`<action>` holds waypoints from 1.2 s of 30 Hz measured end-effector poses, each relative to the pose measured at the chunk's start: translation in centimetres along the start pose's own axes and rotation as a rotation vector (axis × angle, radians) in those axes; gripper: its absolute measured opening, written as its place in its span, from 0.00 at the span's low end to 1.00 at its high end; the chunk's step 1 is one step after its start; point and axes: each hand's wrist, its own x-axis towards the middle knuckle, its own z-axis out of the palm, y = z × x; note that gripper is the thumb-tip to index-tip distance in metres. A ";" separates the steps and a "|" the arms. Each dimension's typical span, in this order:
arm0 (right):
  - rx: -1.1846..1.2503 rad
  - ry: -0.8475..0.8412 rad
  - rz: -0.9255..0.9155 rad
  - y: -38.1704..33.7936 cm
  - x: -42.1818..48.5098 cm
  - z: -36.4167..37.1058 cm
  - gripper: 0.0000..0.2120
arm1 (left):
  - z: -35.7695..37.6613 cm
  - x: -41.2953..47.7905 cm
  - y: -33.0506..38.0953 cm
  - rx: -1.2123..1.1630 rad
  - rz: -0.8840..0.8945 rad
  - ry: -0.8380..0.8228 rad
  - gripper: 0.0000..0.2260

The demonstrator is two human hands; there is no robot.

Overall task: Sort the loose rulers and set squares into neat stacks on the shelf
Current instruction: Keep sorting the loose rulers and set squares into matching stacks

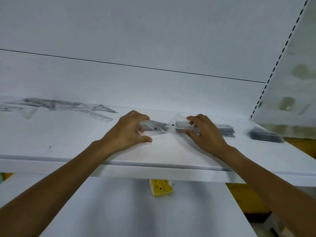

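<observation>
Upper white shelf (51, 134), mid-front: left hand (130, 130), fingers curled down over a clear set square (154, 128), thumb stretched out apart along the shelf surface. Lies low on the shelf, pointed end toward the right. Just beside it: right hand (205, 133), pinching a second set square (177, 123) between thumb and fingertips. Rests with lower edge down near the shelf, apex tilted up. Corners of the two set squares close together; contact not discernible through blur.

Rear left of shelf: loose pile of rulers and set squares (59, 106), overlapping at mixed angles, well apart from both hands.

Right of shelf: dark stack (225, 131) just behind the right hand; farther dark stack (265, 136) near the perforated upright (277, 57). Contents of both too blurred to identify.

Below the shelf lip: yellow packet (160, 188), partly hidden.
</observation>
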 end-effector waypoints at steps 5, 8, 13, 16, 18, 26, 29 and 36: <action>-0.002 0.071 -0.020 0.7 1.0 0.1 0.20 | 0.5 0.0 -0.2 0.136 0.012 -0.053 0.27; -0.001 0.062 -0.042 -0.5 2.6 1.6 0.20 | -0.6 -0.8 -1.3 0.196 -0.030 -0.050 0.28; 0.048 -0.012 -0.076 -2.1 5.2 4.2 0.21 | -2.7 -1.3 -3.3 0.206 -0.123 -0.002 0.31; 0.119 -0.079 -0.051 -3.0 6.8 5.3 0.19 | -3.7 -1.7 -4.3 0.227 -0.161 -0.013 0.31; 0.181 -0.118 -0.008 -3.6 7.6 6.1 0.18 | -4.4 -2.0 -5.1 0.236 -0.187 -0.012 0.31; 0.285 -0.268 0.094 -4.8 8.7 7.8 0.13 | -4.9 -2.3 -7.2 0.208 -0.223 0.015 0.29; 0.299 -0.267 0.098 -5.0 8.5 8.3 0.10 | -5.0 -2.2 -7.6 0.198 -0.229 0.020 0.29; 0.239 -0.111 0.014 -5.3 7.4 7.8 0.16 | -5.8 -1.3 -6.9 0.174 -0.180 0.053 0.29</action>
